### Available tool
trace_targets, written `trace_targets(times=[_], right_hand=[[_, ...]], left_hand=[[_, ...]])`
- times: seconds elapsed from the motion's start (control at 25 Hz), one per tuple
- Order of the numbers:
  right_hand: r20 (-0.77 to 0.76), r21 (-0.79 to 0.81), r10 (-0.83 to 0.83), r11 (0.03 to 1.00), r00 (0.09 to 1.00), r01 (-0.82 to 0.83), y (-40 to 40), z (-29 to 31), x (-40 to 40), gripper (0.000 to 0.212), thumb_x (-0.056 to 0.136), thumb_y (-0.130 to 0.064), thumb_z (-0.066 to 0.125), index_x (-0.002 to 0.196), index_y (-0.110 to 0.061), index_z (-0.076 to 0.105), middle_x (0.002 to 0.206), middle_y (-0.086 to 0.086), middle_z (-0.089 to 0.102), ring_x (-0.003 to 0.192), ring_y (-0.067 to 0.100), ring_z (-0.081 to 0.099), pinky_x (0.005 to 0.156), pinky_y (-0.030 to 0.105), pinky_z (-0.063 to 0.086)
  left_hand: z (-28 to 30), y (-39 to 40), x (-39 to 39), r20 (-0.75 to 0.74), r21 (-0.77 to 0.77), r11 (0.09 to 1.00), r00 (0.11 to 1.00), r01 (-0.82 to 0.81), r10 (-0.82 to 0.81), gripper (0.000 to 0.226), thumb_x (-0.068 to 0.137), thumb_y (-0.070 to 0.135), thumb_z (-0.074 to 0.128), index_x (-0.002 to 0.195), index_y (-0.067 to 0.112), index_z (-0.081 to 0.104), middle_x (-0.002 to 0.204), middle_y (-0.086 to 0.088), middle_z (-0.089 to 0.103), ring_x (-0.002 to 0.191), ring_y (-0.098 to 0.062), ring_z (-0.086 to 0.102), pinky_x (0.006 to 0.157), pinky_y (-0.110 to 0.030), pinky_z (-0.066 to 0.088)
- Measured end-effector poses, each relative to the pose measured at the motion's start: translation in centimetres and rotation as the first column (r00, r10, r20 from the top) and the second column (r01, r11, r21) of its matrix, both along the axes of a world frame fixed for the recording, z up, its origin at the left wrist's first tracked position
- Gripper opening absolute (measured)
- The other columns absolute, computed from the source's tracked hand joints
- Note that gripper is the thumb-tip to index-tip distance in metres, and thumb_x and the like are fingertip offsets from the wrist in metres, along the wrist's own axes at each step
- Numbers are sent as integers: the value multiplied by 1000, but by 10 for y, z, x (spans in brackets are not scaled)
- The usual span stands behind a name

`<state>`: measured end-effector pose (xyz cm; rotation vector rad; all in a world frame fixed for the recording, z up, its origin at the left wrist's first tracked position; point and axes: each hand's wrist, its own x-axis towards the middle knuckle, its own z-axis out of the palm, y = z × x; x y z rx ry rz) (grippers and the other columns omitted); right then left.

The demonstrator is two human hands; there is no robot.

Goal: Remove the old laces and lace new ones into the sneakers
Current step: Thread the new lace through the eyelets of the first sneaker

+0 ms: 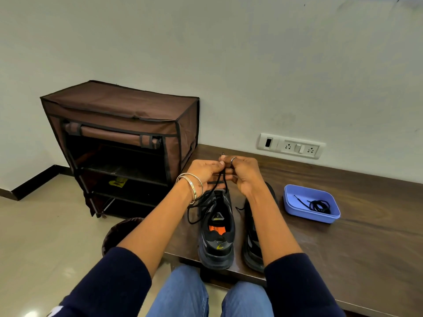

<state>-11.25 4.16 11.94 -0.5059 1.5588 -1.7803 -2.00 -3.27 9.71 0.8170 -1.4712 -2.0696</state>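
My left hand and right hand pinch the lace ends above the left sneaker; the right sneaker looks undone.

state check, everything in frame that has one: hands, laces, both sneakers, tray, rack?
left hand: pinching black lace
right hand: pinching same lace
black lace: held up above left sneaker
left sneaker: upright on table
right sneaker: upright, partly hidden by arm
blue tray: holds coiled lace
shoe rack: front flap rolled up
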Motion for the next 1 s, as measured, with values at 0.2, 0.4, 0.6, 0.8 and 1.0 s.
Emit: trace_targets(times=[0.2,0.4,0.6,0.8,1.0], right_hand=[[-1,1,48,999,999,-48,-1,-4,-7,8,87,-1,65,83,-2,73,74,10,67,63,18,57,52,26,48],[59,31,125,991,990,-127,2,-7,-14,6,86,-8,69,85,-4,73,71,8,66,58,15,58,53,24,52],[-6,227,-74,971,997,73,-3,-46,-20,5,89,-7,62,85,-5,65,74,8,61,55,13,48,52,26,38],[-353,605,158,791,922,96,-11,-101,0,51,75,-40,76,103,-5,52,111,11,59,109,32,56,90,43,51],[-473,765,414,632,777,129,-28,-112,30,68,76,-53,75,121,-6,57,135,17,44,126,37,38,100,41,40]], left_hand=[[4,-4,-1,20,-10,1000,1000,-2,3,17,94,14,58,99,0,67,90,-16,72,84,-27,71,80,-49,57],[6,-12,2,111,-62,996,992,68,-61,14,92,11,60,93,0,69,79,-14,71,72,-23,71,76,-41,59],[20,-18,-7,2,111,990,996,-83,84,16,95,12,55,87,2,65,74,-10,72,71,-22,71,79,-41,57],[54,-26,-20,-52,145,980,989,-133,142,19,97,11,50,84,4,61,65,-9,71,60,-20,71,71,-37,57],[110,-24,-34,-222,141,986,968,-85,115,21,98,7,48,80,1,58,62,-11,69,58,-23,70,60,-34,59]])
